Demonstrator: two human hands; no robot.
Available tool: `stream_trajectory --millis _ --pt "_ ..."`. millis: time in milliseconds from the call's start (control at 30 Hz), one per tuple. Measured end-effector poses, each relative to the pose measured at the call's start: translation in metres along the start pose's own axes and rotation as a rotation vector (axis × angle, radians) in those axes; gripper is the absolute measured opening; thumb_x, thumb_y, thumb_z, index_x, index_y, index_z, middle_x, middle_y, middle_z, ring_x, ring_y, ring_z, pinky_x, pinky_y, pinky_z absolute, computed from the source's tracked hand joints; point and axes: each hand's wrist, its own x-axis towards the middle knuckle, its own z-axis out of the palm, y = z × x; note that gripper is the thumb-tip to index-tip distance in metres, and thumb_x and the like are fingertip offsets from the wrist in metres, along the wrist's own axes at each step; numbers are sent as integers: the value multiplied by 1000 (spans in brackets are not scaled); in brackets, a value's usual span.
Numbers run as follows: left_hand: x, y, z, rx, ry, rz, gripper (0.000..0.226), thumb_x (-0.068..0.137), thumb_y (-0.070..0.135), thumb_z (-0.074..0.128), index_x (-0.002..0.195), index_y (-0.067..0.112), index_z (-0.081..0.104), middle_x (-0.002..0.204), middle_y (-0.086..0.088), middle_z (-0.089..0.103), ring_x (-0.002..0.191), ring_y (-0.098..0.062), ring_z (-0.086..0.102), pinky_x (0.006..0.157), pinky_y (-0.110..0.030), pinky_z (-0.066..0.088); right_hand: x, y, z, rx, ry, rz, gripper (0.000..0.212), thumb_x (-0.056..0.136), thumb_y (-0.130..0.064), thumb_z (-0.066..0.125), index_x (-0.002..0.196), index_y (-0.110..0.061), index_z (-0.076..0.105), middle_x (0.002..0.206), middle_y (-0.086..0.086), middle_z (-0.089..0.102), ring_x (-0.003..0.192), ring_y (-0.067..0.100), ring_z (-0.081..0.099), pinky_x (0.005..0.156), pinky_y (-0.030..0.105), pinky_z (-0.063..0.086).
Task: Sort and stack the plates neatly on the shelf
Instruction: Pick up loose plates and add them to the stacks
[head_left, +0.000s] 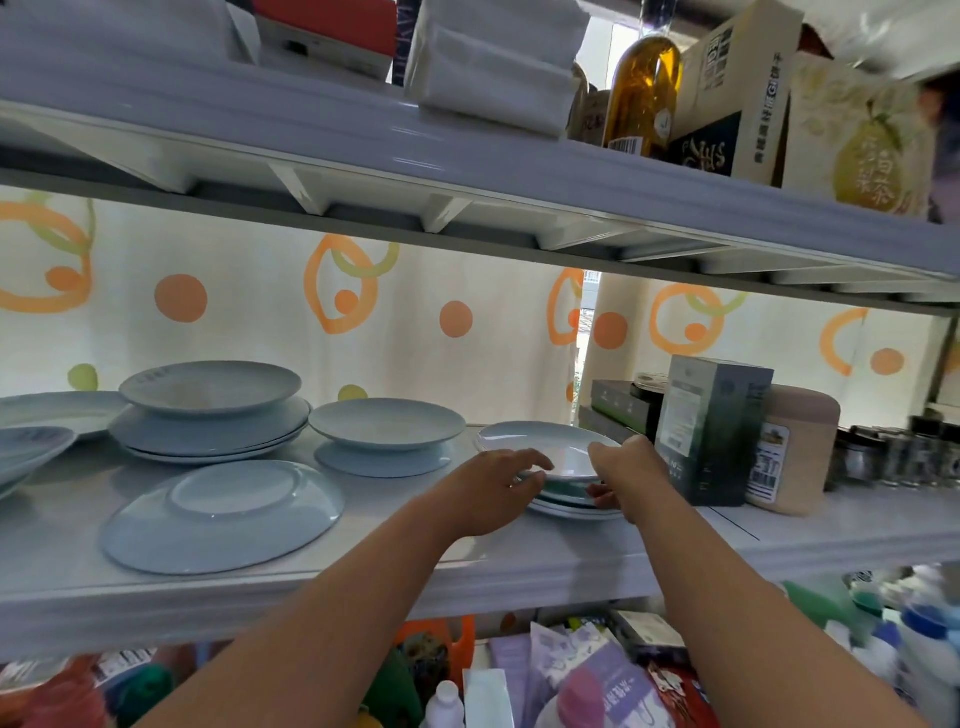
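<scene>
- A pale blue round plate (545, 448) made of shiny china sits on top of a small pile of plates (569, 512) on the white shelf (363, 582).
- It is shallow, with a smooth, wide rim and a lighter middle.
- The pile is on the middle right of the shelf, just left of a tall dark green box (711, 426).
- A darker green layer shows just under the top plate.
- The left grip (498, 478) holds the left rim of that plate, fingers curled at its edge.
- The right grip (628, 460) curls round the right rim, and some fingertips (602, 500) peek out lower at the side of the pile.
- A big pale blue plate turned upside down (223, 514) lies near the front of the shelf, well left of the pile.
- Behind it stands a taller stack of pale blue plates (208, 415).
- Between that stack and the pile, one pale blue plate rests on an upside-down one (387, 423).
- A tan jar with a label (795, 447) touches the right side of the green box.
</scene>
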Motion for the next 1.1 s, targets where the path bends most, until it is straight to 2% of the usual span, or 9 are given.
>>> stream_trajectory --millis 133,233,300,467,567,700,833,967,1100 --pt "-1 4 3 13 -15 14 31 99 33 38 127 28 51 131 -4 58 116 -18 55 96 -29 41 -6 2 -8 -186 24 -111 25 95 -18 48 102 5 54 62 12 59 45 16 58 35 18 39" --pt "0 4 3 21 -13 11 31 99 34 38 127 28 50 129 -4 60 114 -19 57 94 -28 42 -5 5 -7 -307 71 -191 29 95 -19 48 70 -4 49 59 10 59 41 14 56 35 17 37" --pt "0 3 1 20 15 13 31 98 34 38 127 29 50 127 -4 61 109 -18 58 94 -29 43 -4 6 -5 -349 125 -238 31 93 -19 50 65 -6 48 63 11 59 45 16 57 40 18 38" --pt "-4 -2 -7 40 125 3 29 96 33 41 122 30 54 121 0 62 97 -15 58 86 -28 45 -10 0 7 -380 189 -377 23 88 -17 52 71 -1 56 60 7 50 53 14 46 48 20 33" --pt "-10 -7 -14 32 223 -26 27 94 30 43 118 28 57 116 0 63 103 -18 59 87 -28 46 -21 -14 21 -328 149 -487 23 87 -17 54 94 2 66 87 14 68 75 22 59 67 22 39" --pt "-21 -22 -29 96 333 -74 27 92 28 46 116 25 58 116 -1 65 106 -19 59 88 -28 45 -37 -30 47 -260 40 -597 27 86 -21 57 107 -4 66 109 14 70 99 26 64 83 24 42" --pt "-37 -44 -48 140 389 -153 28 88 25 50 114 21 60 114 -6 67 104 -23 61 91 -35 49 -48 -36 77 -194 -49 -641 26 85 -21 59 107 -6 65 106 13 70 93 21 65 80 22 44" --pt "-55 -69 -67 218 415 -227 29 86 25 52 114 23 60 115 -5 67 106 -23 61 91 -35 50 -55 -32 112 -104 -127 -596 22 83 -21 58 102 -12 64 89 13 70 75 25 66 73 44 58" --pt "-69 -91 -82 266 395 -290 32 84 25 51 115 25 60 114 -4 67 104 -22 60 90 -35 49 -54 -25 147 -98 -158 -517 25 84 -24 52 108 -19 59 85 16 70 75 33 68 70 48 57"
